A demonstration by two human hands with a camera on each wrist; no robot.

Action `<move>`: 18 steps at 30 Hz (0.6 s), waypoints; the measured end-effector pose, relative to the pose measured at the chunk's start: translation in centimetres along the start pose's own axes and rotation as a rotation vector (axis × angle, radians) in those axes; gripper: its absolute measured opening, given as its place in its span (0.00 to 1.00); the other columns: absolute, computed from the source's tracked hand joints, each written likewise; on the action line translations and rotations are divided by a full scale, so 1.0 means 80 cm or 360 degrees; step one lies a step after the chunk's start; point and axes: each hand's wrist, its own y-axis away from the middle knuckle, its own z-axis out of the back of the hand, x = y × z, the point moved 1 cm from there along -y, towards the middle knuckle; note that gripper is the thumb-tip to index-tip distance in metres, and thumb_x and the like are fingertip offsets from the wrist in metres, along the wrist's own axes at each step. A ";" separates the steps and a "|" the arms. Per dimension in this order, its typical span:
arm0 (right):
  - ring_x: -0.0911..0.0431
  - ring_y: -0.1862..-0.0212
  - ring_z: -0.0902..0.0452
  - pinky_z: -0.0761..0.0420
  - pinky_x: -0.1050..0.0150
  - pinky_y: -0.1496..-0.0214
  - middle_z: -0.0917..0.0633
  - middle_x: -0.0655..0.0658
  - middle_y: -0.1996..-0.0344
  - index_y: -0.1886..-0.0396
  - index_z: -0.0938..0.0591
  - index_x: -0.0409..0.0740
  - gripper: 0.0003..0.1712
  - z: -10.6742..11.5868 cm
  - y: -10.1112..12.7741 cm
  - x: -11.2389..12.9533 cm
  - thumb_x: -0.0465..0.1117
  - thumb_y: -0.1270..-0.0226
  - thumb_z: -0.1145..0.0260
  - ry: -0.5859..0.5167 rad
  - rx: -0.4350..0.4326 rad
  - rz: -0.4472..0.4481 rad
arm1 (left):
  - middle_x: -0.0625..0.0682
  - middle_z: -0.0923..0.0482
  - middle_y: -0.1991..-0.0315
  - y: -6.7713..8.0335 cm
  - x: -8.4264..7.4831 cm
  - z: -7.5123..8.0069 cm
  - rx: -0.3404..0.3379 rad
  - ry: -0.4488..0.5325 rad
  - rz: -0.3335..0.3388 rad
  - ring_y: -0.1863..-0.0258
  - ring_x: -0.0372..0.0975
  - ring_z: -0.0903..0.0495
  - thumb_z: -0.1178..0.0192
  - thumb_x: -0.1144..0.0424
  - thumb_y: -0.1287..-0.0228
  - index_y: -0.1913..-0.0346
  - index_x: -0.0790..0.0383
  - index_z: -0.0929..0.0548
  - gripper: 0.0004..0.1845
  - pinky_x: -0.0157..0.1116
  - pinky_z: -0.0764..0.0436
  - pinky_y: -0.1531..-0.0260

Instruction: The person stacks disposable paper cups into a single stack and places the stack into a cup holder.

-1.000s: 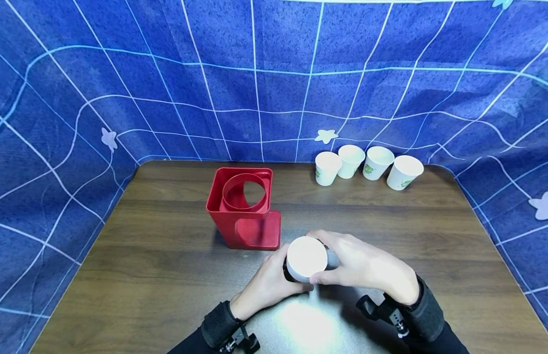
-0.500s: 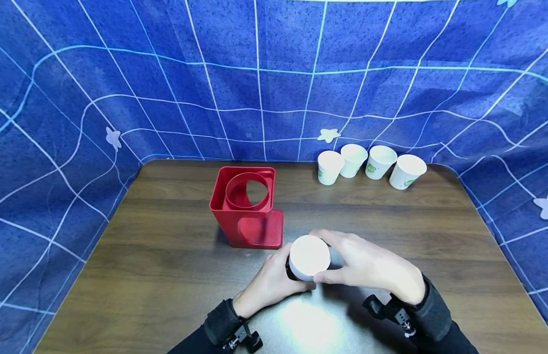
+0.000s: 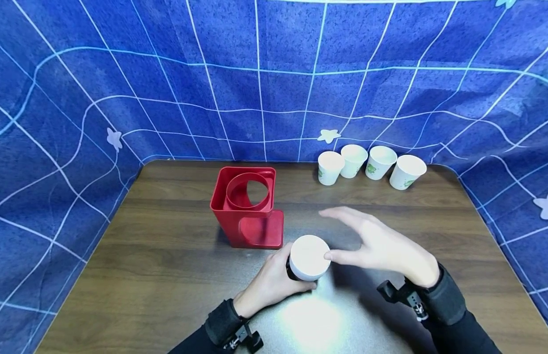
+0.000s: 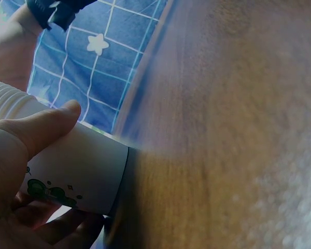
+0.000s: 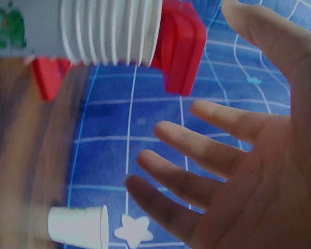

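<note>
A stack of white paper cups [image 3: 309, 257] stands upright on the table, mouth up. Several nested rims show on the stack [image 5: 111, 31] in the right wrist view, and a green print marks its wall. My left hand [image 3: 271, 285] grips the stack from the left, thumb on the near side; in the left wrist view the left hand [image 4: 20, 161] wraps the stack [image 4: 88, 166] low down. Spread and holding nothing, my right hand [image 3: 375, 241] is just right of the stack, its thumb near the rim. In its wrist view the right hand's fingers [image 5: 197, 145] are straight.
Left of and behind the stack stands a red square holder [image 3: 245, 226] with a round ring in its top and a flat foot. Several single paper cups [image 3: 329, 169] line the table's back right edge. A blue patterned cloth [image 3: 282, 88] hangs behind.
My right hand has let go of the cup stack and drawn back to the right, its fingers spreading. The left hand still grips the stack in the same place.
</note>
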 end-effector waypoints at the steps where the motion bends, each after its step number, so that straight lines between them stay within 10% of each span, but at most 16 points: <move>1: 0.53 0.29 0.28 0.26 0.49 0.30 0.23 0.51 0.31 0.26 0.28 0.51 0.44 0.002 -0.002 -0.003 0.59 0.38 0.24 0.0002 -0.0024 -0.0011 | 0.45 0.17 0.43 0.000 0.000 0.000 0.0002 -0.0001 0.0004 0.44 0.35 0.19 0.15 0.55 0.58 0.36 0.53 0.26 0.44 0.41 0.19 0.40; 18: 0.45 0.23 0.38 0.34 0.41 0.25 0.32 0.42 0.24 0.22 0.34 0.49 0.49 0.006 -0.040 -0.053 0.60 0.38 0.25 0.0072 -0.0300 -0.0189 | 0.45 0.17 0.42 0.001 -0.003 0.001 0.0002 -0.0010 0.0056 0.43 0.36 0.18 0.15 0.54 0.57 0.35 0.53 0.26 0.44 0.42 0.19 0.39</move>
